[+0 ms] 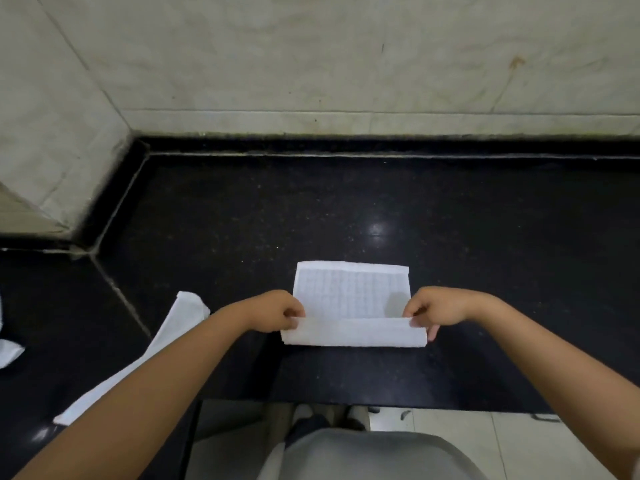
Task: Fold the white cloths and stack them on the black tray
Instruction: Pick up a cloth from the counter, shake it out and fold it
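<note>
hands (pixel 353 311) pinching white cloth (pixel 349 292) corners, black counter (pixel 242 220)

A glossy black speckled bench (pixel 346 209) meets a pale marbled wall (pixel 311 53) (stained), tiled floor (pixel 485 424) below.

A black, speckled, glossy table (pixel 346 209) runs along a pale tiled wall and turns a corner at the left. A white cloth (pixel 351 299) lies flat on it near the front edge, its near edge turned up into a fold. Left of that cloth lies a long folded white cloth (pixel 166 337), slanting toward the front. Farther left of it, at the frame's edge, lies more white cloth (pixel 8 353), only partly seen.
</note>
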Action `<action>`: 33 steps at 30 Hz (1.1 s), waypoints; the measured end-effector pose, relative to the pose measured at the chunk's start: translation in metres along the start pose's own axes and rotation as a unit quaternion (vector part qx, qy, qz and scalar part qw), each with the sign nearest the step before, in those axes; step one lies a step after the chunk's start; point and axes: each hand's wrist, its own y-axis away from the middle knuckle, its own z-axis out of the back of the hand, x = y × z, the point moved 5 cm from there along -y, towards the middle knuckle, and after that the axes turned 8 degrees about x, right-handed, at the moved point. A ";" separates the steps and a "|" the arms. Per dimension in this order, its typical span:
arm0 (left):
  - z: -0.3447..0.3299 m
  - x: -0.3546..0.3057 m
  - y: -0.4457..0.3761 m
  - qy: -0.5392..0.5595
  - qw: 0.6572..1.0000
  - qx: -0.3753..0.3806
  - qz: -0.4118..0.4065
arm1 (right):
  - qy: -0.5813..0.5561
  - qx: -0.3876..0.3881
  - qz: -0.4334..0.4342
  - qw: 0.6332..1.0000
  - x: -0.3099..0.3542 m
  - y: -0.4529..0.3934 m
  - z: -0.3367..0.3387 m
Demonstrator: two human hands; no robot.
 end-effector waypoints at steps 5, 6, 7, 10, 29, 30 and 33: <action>0.043 0.006 -0.022 0.078 0.971 -0.225 0.034 | 0.023 -0.243 -0.028 0.969 -0.001 -0.007 0.041; 0.046 0.006 -0.029 0.073 0.967 -0.240 0.047 | 0.029 -0.276 -0.043 0.960 -0.003 -0.011 0.046; 0.048 0.005 -0.036 0.062 0.965 -0.248 0.058 | 0.020 -0.304 -0.057 0.951 -0.007 -0.015 0.048; 0.049 0.004 -0.054 0.027 0.959 -0.270 0.083 | 0.009 -0.369 -0.081 0.926 -0.013 -0.023 0.053; 0.044 0.016 -0.071 -0.118 0.952 -0.279 0.038 | 0.097 -0.299 -0.046 0.948 -0.008 -0.041 0.056; 0.051 0.013 -0.063 -0.087 0.955 -0.280 0.037 | 0.104 -0.307 -0.033 0.945 -0.004 -0.034 0.060; 0.083 -0.002 -0.024 -0.010 0.941 -0.337 0.038 | 0.123 -0.439 0.051 0.888 0.014 0.003 0.080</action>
